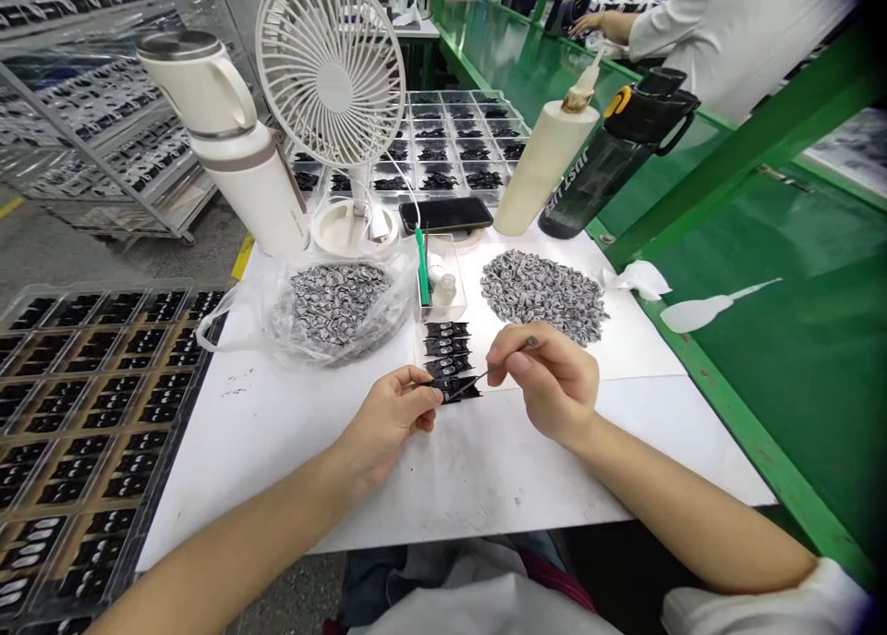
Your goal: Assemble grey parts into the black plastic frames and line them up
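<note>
White smock cloth (478,607) bunches along the bottom of the view, and two bare forearms reach from it over a white-topped table (256,459). The left hand (388,427) is closed in a narrow pinch on a black strip (457,389), at the near end of a short column of similar strips (444,350). The right hand (547,381) is also narrow, gripping a slim pointed tool (471,384) whose tip reaches that same strip. Just beyond the hands, a heap of small grey-and-white pieces (540,293) lies on a paper sheet (630,344), and more fill a clear plastic bag (339,307). Farther back stand a white fan (333,71), a white flask (239,154), a phone (445,214), a cream squeeze bottle (547,159) and a dark drink bottle (616,154), before a compartment tray (478,96) of black pieces. Another tray (187,367) sits left of the table. At top right, a co-worker's hand (600,25) rests on a green bench (513,62).
</note>
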A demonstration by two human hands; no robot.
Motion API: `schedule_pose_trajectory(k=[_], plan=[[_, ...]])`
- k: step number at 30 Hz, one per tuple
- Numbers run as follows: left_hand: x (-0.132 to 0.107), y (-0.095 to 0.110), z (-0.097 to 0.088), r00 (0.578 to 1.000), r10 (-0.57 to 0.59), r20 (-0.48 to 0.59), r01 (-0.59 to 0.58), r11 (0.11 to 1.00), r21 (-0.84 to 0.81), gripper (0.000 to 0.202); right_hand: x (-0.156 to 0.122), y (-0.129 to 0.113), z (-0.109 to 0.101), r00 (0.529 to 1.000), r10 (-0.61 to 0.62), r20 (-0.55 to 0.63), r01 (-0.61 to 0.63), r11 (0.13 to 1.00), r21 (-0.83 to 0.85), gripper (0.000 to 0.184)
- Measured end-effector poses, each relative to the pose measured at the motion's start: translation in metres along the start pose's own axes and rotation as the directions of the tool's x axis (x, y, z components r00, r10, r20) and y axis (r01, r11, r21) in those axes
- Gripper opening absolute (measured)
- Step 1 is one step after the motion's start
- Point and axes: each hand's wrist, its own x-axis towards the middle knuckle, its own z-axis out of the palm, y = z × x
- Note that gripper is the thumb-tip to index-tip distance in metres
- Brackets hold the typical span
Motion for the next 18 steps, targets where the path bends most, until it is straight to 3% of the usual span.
schedule_pose_trajectory(k=[3,7,14,18], plan=[[-0.001,0.0,-0.001,1.0,0.002,-0.005,-0.002,1.0,-0.001,0.015,0.006,0.0,-0.002,0.992,-0.041,-0.121,0.044,0.999,0.022,0.013],[-0.001,0.001,0.0,1.0,-0.013,-0.008,0.013,1.0,-0.008,0.016,0.03,-0.001,-0.009,0.979,-0.013,-0.202,-0.027,0.98,-0.195,0.011],[-0.002,0.0,-0.001,1.0,-0.013,-0.011,0.013,1.0,-0.027,0.018,0.071,0.009,-0.015,0.98,-0.05,-0.194,-0.044,0.891,-0.452,0.018],[-0.002,0.0,0.0,1.0,0.002,-0.017,-0.003,0.999,-0.034,0.02,0.077,0.021,-0.011,0.998,0.039,-0.054,-0.063,0.798,-0.6,0.018]])
